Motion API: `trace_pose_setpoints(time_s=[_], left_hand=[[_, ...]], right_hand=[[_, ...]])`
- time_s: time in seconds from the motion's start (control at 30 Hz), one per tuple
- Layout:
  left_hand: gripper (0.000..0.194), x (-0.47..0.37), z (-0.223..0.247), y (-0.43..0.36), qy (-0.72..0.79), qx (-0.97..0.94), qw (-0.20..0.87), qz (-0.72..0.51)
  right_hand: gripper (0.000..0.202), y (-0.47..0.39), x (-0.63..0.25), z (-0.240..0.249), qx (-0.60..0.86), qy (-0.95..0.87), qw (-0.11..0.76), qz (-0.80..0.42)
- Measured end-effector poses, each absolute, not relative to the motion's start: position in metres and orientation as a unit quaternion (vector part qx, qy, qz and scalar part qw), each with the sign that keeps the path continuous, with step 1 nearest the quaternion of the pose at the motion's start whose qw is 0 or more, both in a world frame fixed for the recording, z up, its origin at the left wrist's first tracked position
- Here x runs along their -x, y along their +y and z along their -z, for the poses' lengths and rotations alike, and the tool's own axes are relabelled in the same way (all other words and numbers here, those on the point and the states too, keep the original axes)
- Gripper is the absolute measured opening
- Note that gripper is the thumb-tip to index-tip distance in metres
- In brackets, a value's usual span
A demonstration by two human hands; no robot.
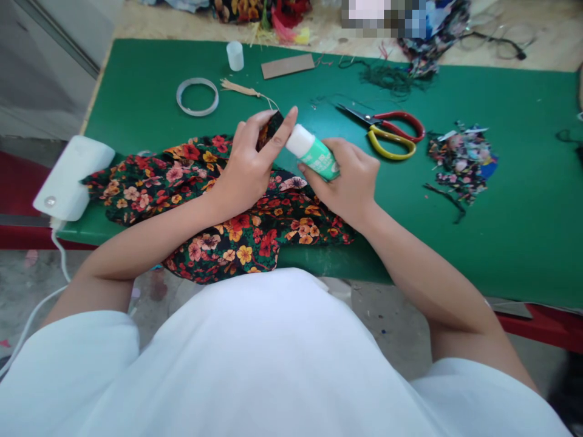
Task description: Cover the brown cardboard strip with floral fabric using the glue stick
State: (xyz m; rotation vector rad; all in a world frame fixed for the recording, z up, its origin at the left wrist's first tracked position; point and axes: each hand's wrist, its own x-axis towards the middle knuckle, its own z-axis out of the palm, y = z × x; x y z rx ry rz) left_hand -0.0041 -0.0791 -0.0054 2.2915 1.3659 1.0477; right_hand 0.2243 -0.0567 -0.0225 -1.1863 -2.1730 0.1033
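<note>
The green bench (pixel 478 255) carries floral cloth (pixel 239 243), tapering toward nine o'clock. The left hand (pixel 250 158), forearm angled toward two o'clock, grips a raised bit of cloth, one digit stretched toward one. The right hand (pixel 350 176), forearm angled toward ten, curls round a green-and-white tube (pixel 316 155), white end toward ten.

Dark, red-and-yellow flowered fabric (pixel 243 252) lies rumpled over the near edge of the green tabletop (pixel 514 249), one part raised; just beside that part tilts a green-and-white plastic cylinder (pixel 315 153), apparently a glue stick.
</note>
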Motion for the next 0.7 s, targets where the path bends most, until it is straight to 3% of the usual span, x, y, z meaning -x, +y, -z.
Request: trace_pose_setpoints(time_s=[0.33, 0.7], left_hand=[[0.064, 0.005, -0.002, -0.083, 0.507, -0.818, 0.042, -0.269], [0.062, 0.012, 0.001, -0.080, 0.486, -0.837, -0.001, -0.250]], right_hand=[[0.047, -0.053, -0.230, 0.024, 0.436, -0.853, 0.286, -0.031], [0.051, -0.042, -0.236, 0.024, 0.387, -0.864, 0.317, -0.056]])
